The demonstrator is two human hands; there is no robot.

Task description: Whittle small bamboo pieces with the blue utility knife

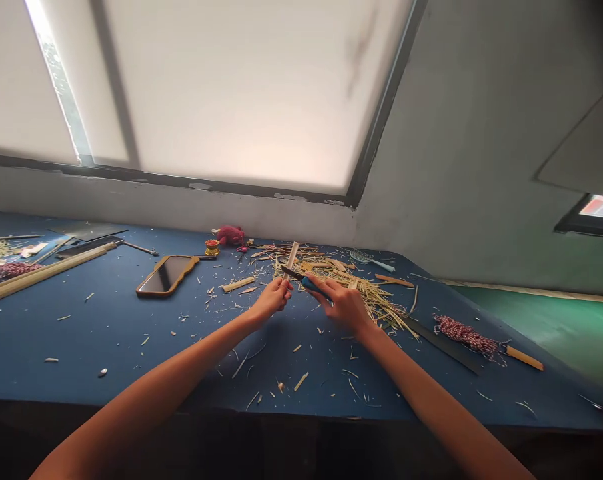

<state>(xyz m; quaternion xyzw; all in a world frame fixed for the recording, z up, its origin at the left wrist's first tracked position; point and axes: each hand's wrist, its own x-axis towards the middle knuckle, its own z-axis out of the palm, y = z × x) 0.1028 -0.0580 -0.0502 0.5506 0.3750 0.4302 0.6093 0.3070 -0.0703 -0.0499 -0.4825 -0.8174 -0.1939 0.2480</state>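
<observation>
My left hand [272, 297] is closed around the lower end of a pale bamboo strip [292, 257] that points away from me. My right hand [342, 301] grips a knife with a blue handle [311, 285]; its dark blade [291, 273] lies across the strip just above my left fingers. Both hands hover over a blue table [111, 333], beside a heap of thin bamboo shavings [361, 287].
A phone [166, 275] lies face up to the left. Long bamboo slats [41, 272] rest at the far left. A bundle of red-and-white twine [466, 333] and a dark ruler [444, 345] lie to the right. A red toy [230, 235] sits by the wall. Chips litter the table.
</observation>
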